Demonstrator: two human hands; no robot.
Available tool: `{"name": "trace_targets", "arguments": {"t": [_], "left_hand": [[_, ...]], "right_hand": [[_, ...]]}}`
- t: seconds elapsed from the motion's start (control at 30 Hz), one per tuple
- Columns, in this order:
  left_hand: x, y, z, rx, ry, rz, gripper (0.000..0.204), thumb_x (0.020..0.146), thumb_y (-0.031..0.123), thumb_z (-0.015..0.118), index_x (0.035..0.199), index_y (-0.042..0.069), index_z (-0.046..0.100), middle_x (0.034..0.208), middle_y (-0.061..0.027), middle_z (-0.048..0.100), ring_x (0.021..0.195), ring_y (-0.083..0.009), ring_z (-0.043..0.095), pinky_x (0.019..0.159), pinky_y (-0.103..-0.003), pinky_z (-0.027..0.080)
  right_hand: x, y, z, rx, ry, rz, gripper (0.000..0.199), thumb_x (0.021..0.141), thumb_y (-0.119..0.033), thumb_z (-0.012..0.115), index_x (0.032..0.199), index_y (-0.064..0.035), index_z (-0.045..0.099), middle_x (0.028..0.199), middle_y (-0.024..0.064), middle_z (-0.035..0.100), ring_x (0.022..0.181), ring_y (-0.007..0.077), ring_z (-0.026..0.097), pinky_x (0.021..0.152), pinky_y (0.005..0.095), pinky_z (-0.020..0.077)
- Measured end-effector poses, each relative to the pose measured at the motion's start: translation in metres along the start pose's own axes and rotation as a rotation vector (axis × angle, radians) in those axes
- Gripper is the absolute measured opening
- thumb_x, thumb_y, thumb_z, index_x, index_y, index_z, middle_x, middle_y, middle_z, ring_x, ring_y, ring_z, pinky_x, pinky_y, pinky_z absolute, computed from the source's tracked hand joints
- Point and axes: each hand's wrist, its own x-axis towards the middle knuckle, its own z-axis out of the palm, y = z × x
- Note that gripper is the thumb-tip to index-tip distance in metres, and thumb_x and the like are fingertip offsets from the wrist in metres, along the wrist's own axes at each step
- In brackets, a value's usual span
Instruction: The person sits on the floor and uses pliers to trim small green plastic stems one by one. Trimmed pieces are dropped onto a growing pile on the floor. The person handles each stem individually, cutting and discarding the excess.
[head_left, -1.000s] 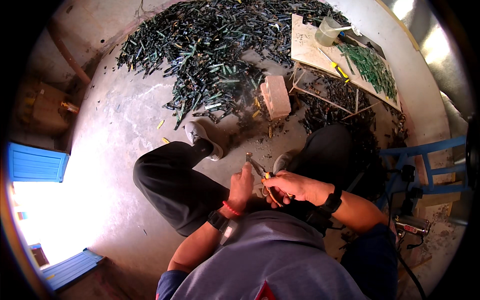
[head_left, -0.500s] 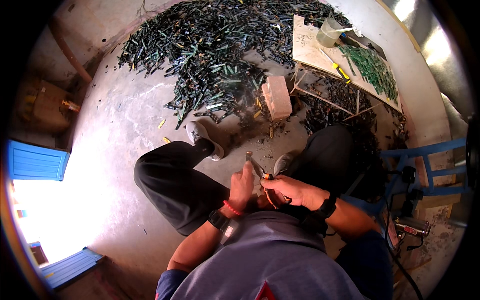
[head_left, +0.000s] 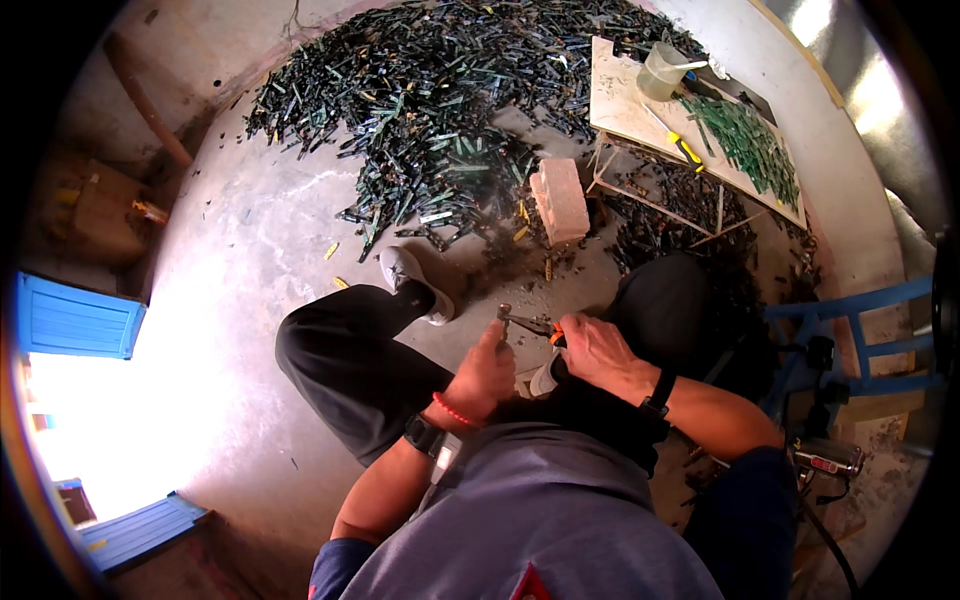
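Your right hand [head_left: 597, 352], gripping orange-handled pliers [head_left: 540, 328], swings up; pliers now flatter, jaws side-on at small piece [head_left: 504, 311] your left hand [head_left: 485, 376] pinches.

A small, rough workshop [head_left: 240, 260] by the look of it: bare concrete floor [head_left: 250, 230], a big heap of dark strips [head_left: 420, 130] spread over it, and a low table [head_left: 615, 90] with a screwdriver [head_left: 688, 152] by its near edge, a plastic jug [head_left: 658, 78] towards its far edge and green strips [head_left: 750, 150] running to its right-hand corner; the right hand [head_left: 598, 352] grips pliers [head_left: 538, 327]
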Motion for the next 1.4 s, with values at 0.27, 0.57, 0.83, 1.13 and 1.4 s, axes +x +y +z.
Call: {"name": "trace_targets", "arguments": {"t": [0.27, 0.57, 0.83, 1.13, 1.4], "left_hand": [[-0.010, 0.013, -0.005, 0.020, -0.172, 0.032, 0.052, 0.091, 0.057, 0.037, 0.062, 0.015, 0.033, 0.046, 0.0050, 0.023, 0.038, -0.0090, 0.017, 0.039, -0.024, 0.018], [-0.021, 0.019, 0.000, 0.001, -0.390, -0.001, 0.053, 0.091, 0.059, 0.035, 0.062, 0.015, 0.035, 0.046, 0.0055, 0.026, 0.038, -0.0079, 0.020, 0.039, -0.023, 0.020], [-0.004, 0.008, -0.007, -0.323, -0.537, -0.140, 0.054, 0.090, 0.060, 0.037, 0.058, 0.016, 0.038, 0.043, 0.0063, 0.030, 0.034, -0.0078, 0.021, 0.039, -0.024, 0.022], [0.000, 0.004, -0.012, -0.287, -0.519, -0.078, 0.054, 0.089, 0.058, 0.037, 0.055, 0.015, 0.037, 0.042, 0.0057, 0.028, 0.034, -0.0083, 0.021, 0.039, -0.024, 0.022], [0.000, -0.003, -0.018, -0.282, -0.445, -0.062, 0.053, 0.089, 0.057, 0.036, 0.057, 0.014, 0.038, 0.042, 0.0057, 0.027, 0.035, -0.0089, 0.020, 0.039, -0.024, 0.022]], "right_hand": [[-0.002, -0.011, -0.002, 0.543, -0.121, 0.078, 0.023, 0.086, -0.020, 0.056, 0.087, 0.0030, 0.053, 0.074, 0.0208, 0.056, 0.071, 0.0381, 0.054, 0.065, 0.0409, 0.0433], [-0.003, -0.009, -0.013, 0.775, -0.199, 0.005, 0.029, 0.089, -0.026, 0.054, 0.080, 0.0006, 0.052, 0.058, 0.0061, 0.049, 0.053, 0.0147, 0.047, 0.054, 0.0316, 0.0408], [0.004, -0.025, -0.029, 0.832, -0.033, -0.036, 0.024, 0.088, -0.023, 0.057, 0.087, 0.0012, 0.055, 0.066, 0.0074, 0.055, 0.060, 0.0150, 0.053, 0.057, 0.0302, 0.0426], [-0.008, 0.001, -0.040, 0.615, -0.204, 0.164, 0.040, 0.089, -0.038, 0.053, 0.089, 0.0011, 0.053, 0.070, 0.0145, 0.057, 0.064, 0.0284, 0.057, 0.063, 0.0358, 0.0457], [-0.010, -0.023, -0.056, 0.086, -0.243, 0.137, 0.034, 0.087, -0.033, 0.053, 0.094, 0.0006, 0.052, 0.080, 0.0219, 0.060, 0.080, 0.0398, 0.058, 0.066, 0.0463, 0.0450]]}}
